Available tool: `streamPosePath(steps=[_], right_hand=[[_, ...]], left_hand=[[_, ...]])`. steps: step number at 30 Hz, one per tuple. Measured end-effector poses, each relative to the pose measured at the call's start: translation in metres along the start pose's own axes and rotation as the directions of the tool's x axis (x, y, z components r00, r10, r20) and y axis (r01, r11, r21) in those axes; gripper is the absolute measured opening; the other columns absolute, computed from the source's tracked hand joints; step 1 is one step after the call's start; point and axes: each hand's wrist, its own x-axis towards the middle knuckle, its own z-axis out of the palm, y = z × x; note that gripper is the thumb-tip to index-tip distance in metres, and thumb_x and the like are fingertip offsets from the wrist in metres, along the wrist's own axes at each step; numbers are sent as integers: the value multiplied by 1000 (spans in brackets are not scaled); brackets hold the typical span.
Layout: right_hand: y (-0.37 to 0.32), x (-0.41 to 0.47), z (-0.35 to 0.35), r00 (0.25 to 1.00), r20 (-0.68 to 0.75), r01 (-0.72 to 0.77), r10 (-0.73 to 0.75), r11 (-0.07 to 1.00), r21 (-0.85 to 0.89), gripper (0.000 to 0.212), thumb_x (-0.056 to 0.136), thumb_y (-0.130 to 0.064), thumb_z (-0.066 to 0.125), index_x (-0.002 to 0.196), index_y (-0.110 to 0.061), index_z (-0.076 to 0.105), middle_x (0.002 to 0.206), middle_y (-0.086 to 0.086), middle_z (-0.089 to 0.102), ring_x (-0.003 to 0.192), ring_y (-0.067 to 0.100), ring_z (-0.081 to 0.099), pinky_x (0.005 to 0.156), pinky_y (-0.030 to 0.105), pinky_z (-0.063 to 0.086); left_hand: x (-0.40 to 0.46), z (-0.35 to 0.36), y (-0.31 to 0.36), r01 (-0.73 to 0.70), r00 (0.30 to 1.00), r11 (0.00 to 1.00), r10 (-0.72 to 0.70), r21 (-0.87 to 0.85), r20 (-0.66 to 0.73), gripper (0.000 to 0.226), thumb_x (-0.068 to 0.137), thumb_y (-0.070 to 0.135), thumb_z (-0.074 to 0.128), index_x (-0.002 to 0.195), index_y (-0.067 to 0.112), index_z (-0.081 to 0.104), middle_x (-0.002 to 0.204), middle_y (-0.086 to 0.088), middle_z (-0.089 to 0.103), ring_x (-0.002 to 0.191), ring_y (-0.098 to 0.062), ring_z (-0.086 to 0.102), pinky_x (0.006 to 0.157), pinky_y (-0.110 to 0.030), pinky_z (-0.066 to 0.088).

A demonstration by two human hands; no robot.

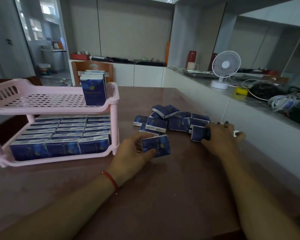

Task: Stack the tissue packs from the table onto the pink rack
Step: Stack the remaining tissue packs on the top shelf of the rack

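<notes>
Both hands' grip: left [135,149] and right [222,135] each clasp glossy rectangular packs [156,145].

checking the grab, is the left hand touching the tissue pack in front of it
Touching. The head view shows the left hand with its thumb and fingers wrapped around the tissue pack.

Navy tissue packs [166,120], pink rack [113,101]

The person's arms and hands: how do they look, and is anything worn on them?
Both forearms are bare, no sleeves in view. The left hand has a thin red string bracelet round its wrist. The right hand shows no glove or wristband.
</notes>
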Motion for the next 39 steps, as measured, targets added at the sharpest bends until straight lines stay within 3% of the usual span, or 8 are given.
streamPosePath(steps=[4,7,13,16,19,26,32,39], right_hand=[[-4,1,0,998,-53,13,-16,998,-58,36,77,-36,78,109,-35,61,116,1,57,120,27,41,100,51,27],[-3,2,-4,992,6,119,-122,975,187,35,75,-30,83,102,-38,63,113,-1,61,112,26,53,99,51,39],[-21,-21,-32,842,99,177,-530,446,877,38,80,-5,79,111,-25,71,111,-9,74,105,10,70,88,30,57],[-32,-29,-32,695,205,190,-689,451,872,45,81,-4,78,119,-26,67,120,-8,71,110,12,68,88,29,57],[-41,-31,-22,664,318,236,-677,593,770,58,78,-25,84,127,-41,58,126,-16,65,113,10,65,96,37,56],[-67,-45,-12,688,203,352,-697,565,746,54,74,-34,86,122,-37,61,114,-20,67,101,-3,63,83,21,55],[-67,-48,-18,772,75,227,-631,384,895,61,63,-37,86,120,-29,66,115,-7,72,104,12,69,89,33,58],[-72,-53,-26,750,39,243,-660,330,912,55,61,-27,88,113,-22,69,109,-4,73,99,13,71,85,28,59]], left_hand=[[-4,-1,2,-20,1000,997,22,72,-21,36,82,10,76,112,28,67,98,12,75,87,-1,70,79,-21,57],[-8,-2,6,-32,999,991,37,133,-30,37,83,8,72,112,30,65,98,16,72,86,5,67,75,-11,52],[-12,-6,6,-80,996,964,84,255,-5,44,79,6,69,118,26,68,107,11,72,92,9,63,82,-7,49],[-10,-7,5,-74,997,970,69,231,31,51,76,3,71,121,27,67,110,13,72,95,10,63,87,-13,52],[-10,-10,4,-44,993,989,28,141,111,63,63,15,69,125,26,63,113,11,72,102,2,66,90,-24,56],[-14,-8,7,-50,990,993,35,109,140,57,75,19,84,125,25,58,117,10,69,103,1,66,89,-22,56],[-13,-12,12,-11,996,1000,10,7,94,51,74,12,85,117,21,59,111,1,70,99,-11,70,89,-37,59],[-26,-15,31,-175,981,973,161,148,105,67,79,15,78,137,29,48,119,10,66,109,-3,62,89,-15,50]])
